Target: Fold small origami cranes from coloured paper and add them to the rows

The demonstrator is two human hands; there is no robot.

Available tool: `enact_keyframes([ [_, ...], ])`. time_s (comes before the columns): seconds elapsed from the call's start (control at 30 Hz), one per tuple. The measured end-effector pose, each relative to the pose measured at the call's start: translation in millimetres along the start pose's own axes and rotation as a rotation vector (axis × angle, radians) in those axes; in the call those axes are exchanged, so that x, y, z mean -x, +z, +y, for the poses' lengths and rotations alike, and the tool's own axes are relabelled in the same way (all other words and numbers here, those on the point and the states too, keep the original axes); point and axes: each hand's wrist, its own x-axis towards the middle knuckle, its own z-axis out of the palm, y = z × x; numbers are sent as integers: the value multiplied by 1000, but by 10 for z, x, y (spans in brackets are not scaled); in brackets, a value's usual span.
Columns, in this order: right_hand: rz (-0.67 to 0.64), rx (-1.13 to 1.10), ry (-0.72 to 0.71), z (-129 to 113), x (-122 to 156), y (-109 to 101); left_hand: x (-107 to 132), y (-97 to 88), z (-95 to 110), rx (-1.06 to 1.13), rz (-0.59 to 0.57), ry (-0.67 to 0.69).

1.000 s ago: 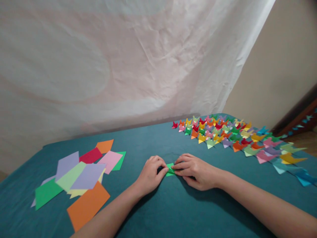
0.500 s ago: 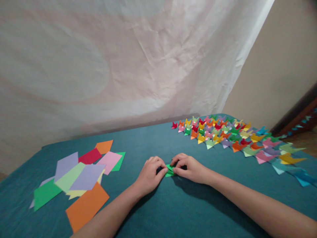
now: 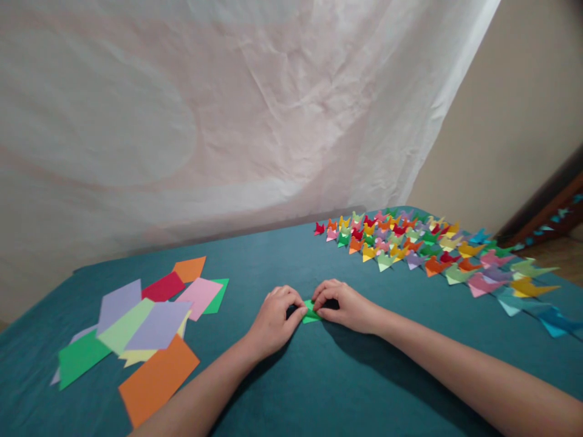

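A small piece of folded green paper point(image 3: 311, 313) lies on the teal tabletop between my hands. My left hand point(image 3: 279, 315) pinches its left end, thumb and fingers bent together. From the other side, my right hand point(image 3: 339, 305) grips the right end with thumb and fingertips. My fingers cover both ends of the paper, so its full shape is hidden.
Loose coloured sheets, among them an orange sheet point(image 3: 159, 379) and a pink sheet point(image 3: 199, 297), overlap on the left. Several rows of folded paper birds point(image 3: 401, 240) stand at the right. A pale cloth point(image 3: 204, 121) hangs behind the teal table point(image 3: 268, 261).
My right fingers have shifted slightly on the green paper, and its middle looks flatter. My left hand has kept its hold. The whole view has moved a little.
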Motion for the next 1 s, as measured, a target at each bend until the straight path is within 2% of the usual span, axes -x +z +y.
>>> enact_keyframes([
  [0.5,-41,-44,3,39,11,-12,-2,24,-6,-11,19,-21],
  [0.67,-16,-26,-4,-8,25,2,-3,19,-7,-2,19,-30],
  [0.87,34,4,-49,-24,60,53,-1,30,-25,0,36,-18],
  [1.0,22,53,-151,-24,82,27,0,27,-30,-4,38,-19],
])
